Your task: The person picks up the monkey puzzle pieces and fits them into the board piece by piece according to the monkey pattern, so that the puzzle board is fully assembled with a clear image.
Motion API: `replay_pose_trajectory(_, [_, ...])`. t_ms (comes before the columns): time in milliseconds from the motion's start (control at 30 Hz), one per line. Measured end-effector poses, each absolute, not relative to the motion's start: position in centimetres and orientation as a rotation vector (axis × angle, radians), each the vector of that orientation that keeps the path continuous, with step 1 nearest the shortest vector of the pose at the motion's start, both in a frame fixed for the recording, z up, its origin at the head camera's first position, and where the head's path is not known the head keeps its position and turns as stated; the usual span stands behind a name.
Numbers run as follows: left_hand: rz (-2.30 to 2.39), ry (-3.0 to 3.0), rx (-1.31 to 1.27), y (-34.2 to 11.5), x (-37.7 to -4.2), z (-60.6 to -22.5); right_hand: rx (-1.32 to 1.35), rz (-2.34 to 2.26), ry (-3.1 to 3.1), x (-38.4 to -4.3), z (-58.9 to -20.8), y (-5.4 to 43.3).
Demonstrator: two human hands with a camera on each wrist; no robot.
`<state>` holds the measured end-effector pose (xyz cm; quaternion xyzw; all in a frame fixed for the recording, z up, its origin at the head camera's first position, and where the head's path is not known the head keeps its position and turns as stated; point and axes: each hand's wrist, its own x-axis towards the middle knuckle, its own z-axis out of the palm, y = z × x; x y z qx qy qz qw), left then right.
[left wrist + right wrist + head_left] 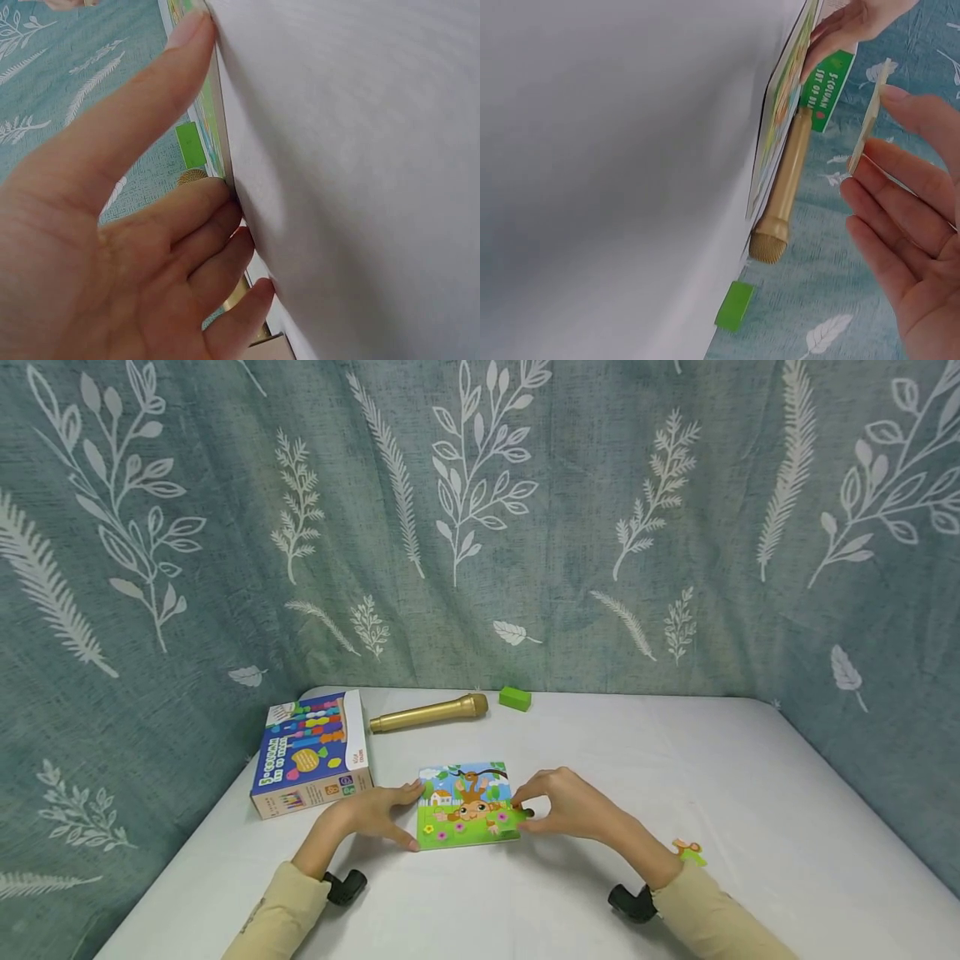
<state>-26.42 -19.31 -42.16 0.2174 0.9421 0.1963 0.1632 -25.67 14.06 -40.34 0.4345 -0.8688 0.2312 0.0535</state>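
Note:
A jigsaw board with a monkey picture (465,810) lies flat on the white table. My left hand (375,814) rests at its left side, thumb at the near corner and fingers along the edge. In the left wrist view, the thumb and fingertips of the left hand (157,217) touch the board's side. My right hand (566,802) pinches a puzzle piece (522,814) above the board's right edge. The right wrist view shows this thin piece (870,116) edge-on between thumb and fingers of the right hand (915,202), its printed face hidden there.
A bead-set box (311,752) lies at the left, near a gold toy microphone (431,713). Farther back is a green block (515,697). Another puzzle piece (690,852) lies beside my right forearm. A patterned curtain (570,527) hangs behind the table.

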Motion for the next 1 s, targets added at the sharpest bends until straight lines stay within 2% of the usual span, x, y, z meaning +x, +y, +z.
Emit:
replay_pose_trajectory(567, [0.567,2.690,0.623,-19.4,-26.6,-42.3,1.409,0.727,-2.628,-27.0,-41.4,9.8])
replay_pose_trajectory(1000, [0.575,2.682,0.626,-19.4,-26.5,-42.3,1.357,0.678,-2.735,-27.7,-41.8,8.2])
